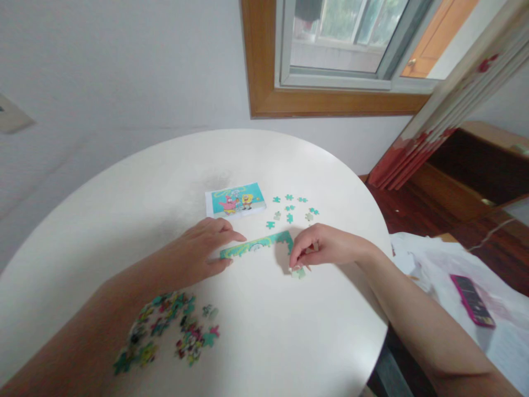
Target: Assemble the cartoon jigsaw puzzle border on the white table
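Note:
A joined strip of turquoise jigsaw pieces [257,246] lies on the white table and turns a corner at its right end. My left hand [206,245] rests at the strip's left end, thumb and forefinger apart around it. At the right end, my right hand [316,246] is bent over the table with its fingertips pinched together. What they pinch, if anything, is hidden. Just below those fingertips lies a pale green jigsaw piece [298,273]. Behind the strip stands the puzzle box [236,199], with cartoon figures on its lid.
Several loose turquoise pieces [290,218] lie right of the box. A mixed heap of puzzle pieces [192,336] spreads near my left forearm. The round table [256,331] meets a wall with a window [339,38]. A pink-edged phone [472,300] lies off to the right on white plastic.

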### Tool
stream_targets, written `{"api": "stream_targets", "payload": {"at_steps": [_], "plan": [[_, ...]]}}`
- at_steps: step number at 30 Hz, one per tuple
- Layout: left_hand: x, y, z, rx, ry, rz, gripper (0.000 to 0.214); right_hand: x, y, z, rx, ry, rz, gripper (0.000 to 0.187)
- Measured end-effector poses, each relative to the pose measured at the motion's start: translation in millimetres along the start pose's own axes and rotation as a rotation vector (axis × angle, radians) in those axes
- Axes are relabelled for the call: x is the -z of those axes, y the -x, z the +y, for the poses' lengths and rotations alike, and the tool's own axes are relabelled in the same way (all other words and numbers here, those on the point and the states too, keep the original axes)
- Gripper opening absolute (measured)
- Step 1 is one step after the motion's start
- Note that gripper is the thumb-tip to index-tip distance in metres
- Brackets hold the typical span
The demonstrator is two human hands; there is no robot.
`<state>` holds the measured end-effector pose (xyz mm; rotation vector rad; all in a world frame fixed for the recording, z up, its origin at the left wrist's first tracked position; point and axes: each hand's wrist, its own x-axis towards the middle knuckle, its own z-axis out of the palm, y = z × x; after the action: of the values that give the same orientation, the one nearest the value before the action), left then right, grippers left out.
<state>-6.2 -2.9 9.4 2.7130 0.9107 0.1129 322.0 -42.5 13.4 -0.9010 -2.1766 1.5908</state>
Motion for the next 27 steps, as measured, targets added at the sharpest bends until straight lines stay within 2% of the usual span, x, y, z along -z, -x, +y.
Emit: {"api": "stream_targets", "payload": {"at_steps": [14,20,22,24,27], "plan": [[0.3,-0.1,-0.1,-0.006,0.011,0.013,0.039,-6.8,-5.3,-4.1,0.046,0.129,-0.038,0.019],[0.0,-0.5,0.4,-0.011,0.001,0.016,0.038,-5.8,-3.4,-3.8,0.058,0.1,-0.028,0.021],[-0.2,-0.3,0.1,-0.014,-0.004,0.018,0.038,0.0,-0.6,-0.3,0.065,0.088,0.083,0.02],[-0.6,0.1,-0.5,-0.015,-0.006,0.018,0.037,9.7,3.1,5.1,0.029,0.079,0.308,0.02],[-1.7,0.7,-2.0,-0.023,-0.002,0.025,0.037,26.6,7.6,14.0,-0.113,0.114,0.681,0.021]]}}
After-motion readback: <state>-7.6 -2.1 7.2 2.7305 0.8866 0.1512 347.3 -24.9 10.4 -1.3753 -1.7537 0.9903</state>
